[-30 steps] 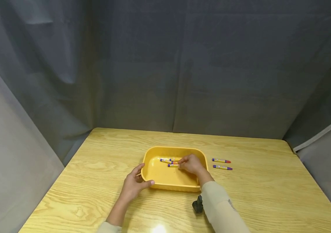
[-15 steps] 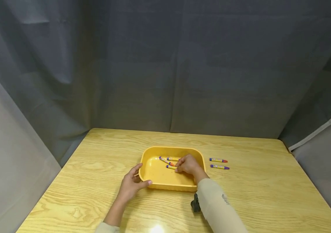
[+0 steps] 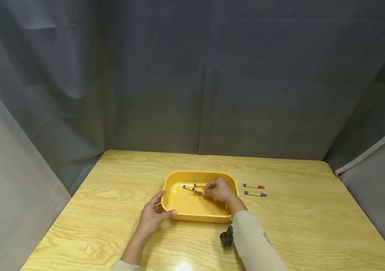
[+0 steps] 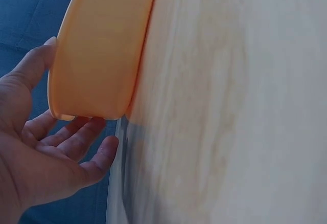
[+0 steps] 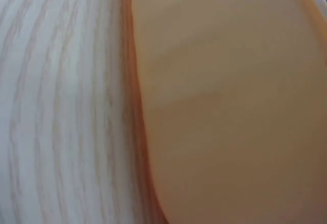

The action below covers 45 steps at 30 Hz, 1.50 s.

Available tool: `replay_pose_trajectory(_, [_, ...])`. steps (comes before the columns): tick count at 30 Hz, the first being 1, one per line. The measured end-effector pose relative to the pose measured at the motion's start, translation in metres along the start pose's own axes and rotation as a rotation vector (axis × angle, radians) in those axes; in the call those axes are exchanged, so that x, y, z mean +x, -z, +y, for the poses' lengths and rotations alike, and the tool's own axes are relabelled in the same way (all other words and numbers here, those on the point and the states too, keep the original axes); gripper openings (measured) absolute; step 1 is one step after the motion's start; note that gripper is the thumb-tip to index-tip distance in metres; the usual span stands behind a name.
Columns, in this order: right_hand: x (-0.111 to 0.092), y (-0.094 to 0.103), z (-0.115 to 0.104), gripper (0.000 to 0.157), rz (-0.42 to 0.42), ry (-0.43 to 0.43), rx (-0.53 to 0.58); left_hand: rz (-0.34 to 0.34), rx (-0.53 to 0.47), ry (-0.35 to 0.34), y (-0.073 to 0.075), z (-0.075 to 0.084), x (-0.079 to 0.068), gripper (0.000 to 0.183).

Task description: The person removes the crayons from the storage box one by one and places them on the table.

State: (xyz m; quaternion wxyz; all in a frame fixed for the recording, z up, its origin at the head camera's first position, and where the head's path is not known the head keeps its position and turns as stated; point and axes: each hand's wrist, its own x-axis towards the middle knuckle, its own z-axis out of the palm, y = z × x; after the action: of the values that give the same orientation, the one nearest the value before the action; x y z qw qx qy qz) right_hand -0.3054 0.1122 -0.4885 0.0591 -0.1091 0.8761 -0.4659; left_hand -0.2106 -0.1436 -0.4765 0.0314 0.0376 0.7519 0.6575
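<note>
Crayons (image 3: 188,188) in the tray (image 3: 199,218) are kinda bunched just left of the right fingers (image 3: 209,185), two more (image 3: 255,194) are laid on the table (image 3: 297,218) off right.

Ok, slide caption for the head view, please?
Left hand grips a yellow tray while the right hand pinches a crayon inside it; two more crayons lie on the table.

I can't see the tips of some crayons (image 3: 197,191) behind the right hand (image 3: 220,190), their label print is too small to read, and the left sleeve (image 3: 125,265) runs off the head view's bottom edge.
</note>
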Motion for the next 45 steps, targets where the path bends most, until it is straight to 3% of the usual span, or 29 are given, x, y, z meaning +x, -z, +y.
replay_pose_trajectory(3, [-0.005,0.005,-0.004,0.005,0.053,0.056,-0.052,0.005,0.004,-0.008,0.001,-0.011,0.004,0.086])
replay_pose_trajectory(7, [-0.018,0.014,-0.009,0.005,0.088,0.148,-0.100,0.012,0.023,-0.012,0.002,-0.013,0.005,0.087])
replay_pose_trajectory(11, [-0.030,0.026,-0.014,0.008,0.101,0.216,-0.072,0.002,0.027,-0.017,0.002,-0.007,0.004,0.087])
replay_pose_trajectory(14, [-0.036,0.033,-0.016,0.009,0.120,0.233,-0.052,-0.011,0.018,-0.011,0.002,0.005,-0.001,0.085])
replay_pose_trajectory(18, [-0.043,0.044,-0.016,0.008,0.134,0.208,-0.035,-0.007,0.013,-0.001,0.002,0.010,-0.003,0.084])
replay_pose_trajectory(29, [-0.067,0.075,-0.001,0.006,0.129,0.167,0.050,0.030,0.038,-0.010,0.001,-0.015,0.007,0.084])
replay_pose_trajectory(41, [-0.088,0.109,0.034,0.013,0.206,0.040,0.073,-0.013,-0.006,0.009,0.002,0.000,0.003,0.087])
replay_pose_trajectory(45, [-0.094,0.117,0.043,0.016,0.207,-0.021,0.050,0.001,0.010,0.008,0.002,-0.003,0.004,0.087])
